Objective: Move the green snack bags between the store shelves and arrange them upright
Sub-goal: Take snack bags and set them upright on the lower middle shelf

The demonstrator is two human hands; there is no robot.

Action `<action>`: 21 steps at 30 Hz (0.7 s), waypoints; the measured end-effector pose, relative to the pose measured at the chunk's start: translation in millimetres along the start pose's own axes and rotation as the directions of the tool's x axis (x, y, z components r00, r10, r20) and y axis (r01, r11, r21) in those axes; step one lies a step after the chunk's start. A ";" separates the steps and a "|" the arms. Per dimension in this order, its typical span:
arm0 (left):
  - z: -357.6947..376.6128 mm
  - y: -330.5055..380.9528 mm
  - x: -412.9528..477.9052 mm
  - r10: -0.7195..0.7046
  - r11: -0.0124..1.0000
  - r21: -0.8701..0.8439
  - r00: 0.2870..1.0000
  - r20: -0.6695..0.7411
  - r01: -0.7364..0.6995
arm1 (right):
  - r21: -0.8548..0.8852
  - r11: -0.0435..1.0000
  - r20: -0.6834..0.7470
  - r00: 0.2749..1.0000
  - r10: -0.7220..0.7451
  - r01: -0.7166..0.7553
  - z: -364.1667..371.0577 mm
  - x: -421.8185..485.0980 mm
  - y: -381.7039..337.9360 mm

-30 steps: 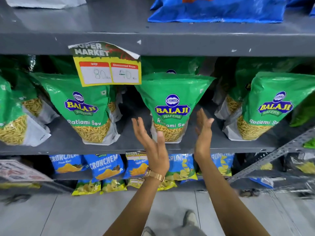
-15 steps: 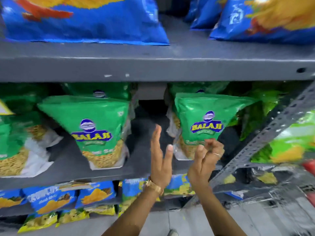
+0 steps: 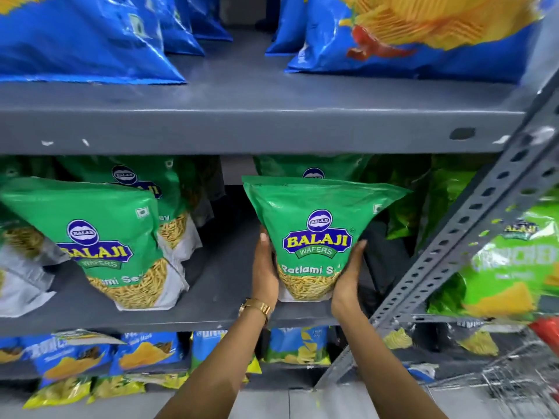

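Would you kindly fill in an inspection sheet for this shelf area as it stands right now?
Surface: grey middle shelf, bare patch between the green bags.
Job's things: held green bag upright, its base at the shelf's front edge; second green bag stands to its left, more behind.
Clutter: nothing seen loose on the shelf.
Hands: left hand and right hand press the held bag's two sides.
Cables: nothing seen.
Surroundings: blue bags on the shelf above, slotted upright at right, small snack packs below.

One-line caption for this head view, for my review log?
Both hands, left hand and right hand, grip an upright green snack bag on the grey middle shelf.
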State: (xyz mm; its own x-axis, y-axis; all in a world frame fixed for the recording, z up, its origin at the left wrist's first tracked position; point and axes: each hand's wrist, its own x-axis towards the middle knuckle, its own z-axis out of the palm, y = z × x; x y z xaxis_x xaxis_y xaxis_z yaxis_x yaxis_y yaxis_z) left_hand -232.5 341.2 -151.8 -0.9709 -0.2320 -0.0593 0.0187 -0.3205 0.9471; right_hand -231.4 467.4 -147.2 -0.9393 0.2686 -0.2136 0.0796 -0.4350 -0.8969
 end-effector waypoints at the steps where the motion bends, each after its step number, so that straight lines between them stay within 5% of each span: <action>1: 1.8 -3.5 1.1 -0.001 1.000 -0.002 1.000 -0.013 0.001 | -0.014 1.000 0.010 1.000 0.009 -0.009 1.0 0.8 -0.1; 9: 8.4 -14.4 2.9 -0.054 0.994 -0.097 0.994 -0.099 0.045 | -0.092 0.994 0.030 0.998 0.057 -0.054 -3.2 0.6 1.2; 21: 9.4 -1.4 -5.8 -0.043 0.999 0.019 0.990 -0.135 0.046 | -0.188 0.982 -0.039 0.999 -0.022 0.015 -3.5 -17.9 -7.3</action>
State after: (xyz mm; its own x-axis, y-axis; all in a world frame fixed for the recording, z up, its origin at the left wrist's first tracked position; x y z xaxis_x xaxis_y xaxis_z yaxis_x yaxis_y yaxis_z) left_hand -229.1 351.6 -149.8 -0.9298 -0.3397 -0.1417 -0.0302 -0.3132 0.9492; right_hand -214.0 468.8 -138.2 -0.9270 0.3116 -0.2085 0.1272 -0.2619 -0.9567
